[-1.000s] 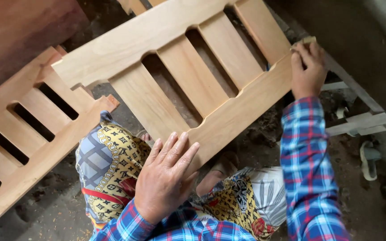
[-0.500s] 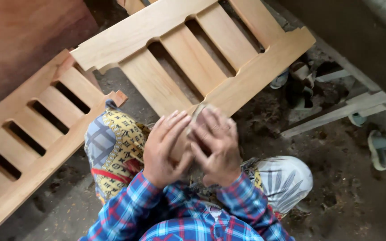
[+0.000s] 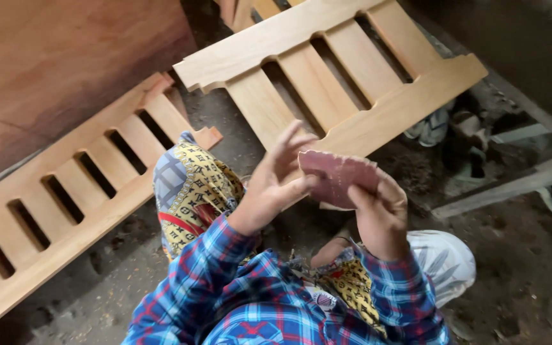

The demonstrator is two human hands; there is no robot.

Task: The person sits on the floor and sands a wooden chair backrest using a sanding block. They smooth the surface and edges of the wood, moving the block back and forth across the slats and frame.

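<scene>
Both hands raised at frame centre, sharing one sheet of reddish-brown sandpaper. Right hand grasping the sheet's lower right edge, thumb on top and fingers curled beneath. Left hand pinching the sheet's left edge between thumb and forefinger, the other fingers spread loose and pointing toward 12 o'clock. Sheet lying slightly bowed, abrasive face up, one corner tipped toward 10 o'clock.

Directly behind the sheet, toward 12 and 1 o'clock: a pale slatted wooden panel, its near rail resting against the patterned trouser knee, neither hand touching it. A second slatted panel lying at 9 o'clock, running off toward 7 o'clock. A dark reddish board filling the 10 to 11 o'clock corner. Sandals at 2 o'clock on the dusty floor, beside grey timber strips at 3 o'clock.

Judged as readying the sheet for a fresh grip, so:

- Fold or turn with both edges held taut; a slack sheet creases unevenly and cracks its grit.
- Keep the grit outward and the smooth backing against the palm.
- Make the fold crisp, edges matched, so the pad sits flat under the fingers.
- Mind the unsupported panel: with no hand steadying it, a shifted knee could let it slide toward 6 o'clock.
- Settle the pad fully into the right hand before freeing the left for bracing the rail.
</scene>
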